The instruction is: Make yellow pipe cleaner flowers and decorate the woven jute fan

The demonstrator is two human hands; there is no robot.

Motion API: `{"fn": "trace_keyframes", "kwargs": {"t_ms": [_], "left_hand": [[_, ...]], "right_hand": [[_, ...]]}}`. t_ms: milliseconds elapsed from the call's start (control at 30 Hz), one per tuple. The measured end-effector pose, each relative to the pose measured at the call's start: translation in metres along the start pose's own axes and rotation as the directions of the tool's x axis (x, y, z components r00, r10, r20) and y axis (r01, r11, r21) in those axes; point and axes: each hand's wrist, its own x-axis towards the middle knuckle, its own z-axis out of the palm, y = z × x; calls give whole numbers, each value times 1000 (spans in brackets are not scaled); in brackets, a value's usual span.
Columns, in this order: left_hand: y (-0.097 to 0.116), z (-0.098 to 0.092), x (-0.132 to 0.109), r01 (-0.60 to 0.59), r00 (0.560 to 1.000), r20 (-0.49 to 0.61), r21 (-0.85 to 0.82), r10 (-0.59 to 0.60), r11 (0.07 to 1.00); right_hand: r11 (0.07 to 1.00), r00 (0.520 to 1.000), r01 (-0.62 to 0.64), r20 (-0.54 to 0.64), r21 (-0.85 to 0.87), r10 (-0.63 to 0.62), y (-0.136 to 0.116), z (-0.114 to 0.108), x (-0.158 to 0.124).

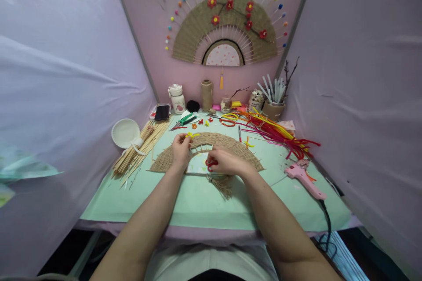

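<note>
Where the woven fan (232,141) lies, the left hand (180,149) pinches a yellow piece (192,135).

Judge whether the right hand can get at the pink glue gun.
Probably yes: nothing tall stands between the right hand and the pink glue gun, though that hand holds a red item.

No txt, nos. or signs legible. Marks on white bottle (177,100) & jar (256,100) at back of worktop (198,208) too sm./blurry to read, approx. pics only.
</note>
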Motion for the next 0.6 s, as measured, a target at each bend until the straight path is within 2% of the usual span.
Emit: {"fn": "trace_keyframes", "kwargs": {"t_ms": [67, 233, 300, 467, 600], "left_hand": [[-2, -1, 2, 29, 1000, 0, -35, -29, 999], [-6, -1, 3, 51, 999, 4, -69, -50, 996], [-6, -1, 4, 54, 999, -2, -82, -54, 995], [-4, -1, 4, 78, 997, -19, -103, -80, 992], [-3, 0, 4, 82, 996, -16, -133, -85, 988]], "right_hand": [[999, 1000, 16, 19, -49, -15, -2, 5, 1], [978, 987, 151, -29, -144, -157, -5, 11, 3], [977, 986, 156, -41, -146, -163, -6, 10, 4], [986, 980, 40, -185, -159, -70, -9, 8, 6], [981, 987, -116, -131, -153, 96, -12, 15, 9]]}}
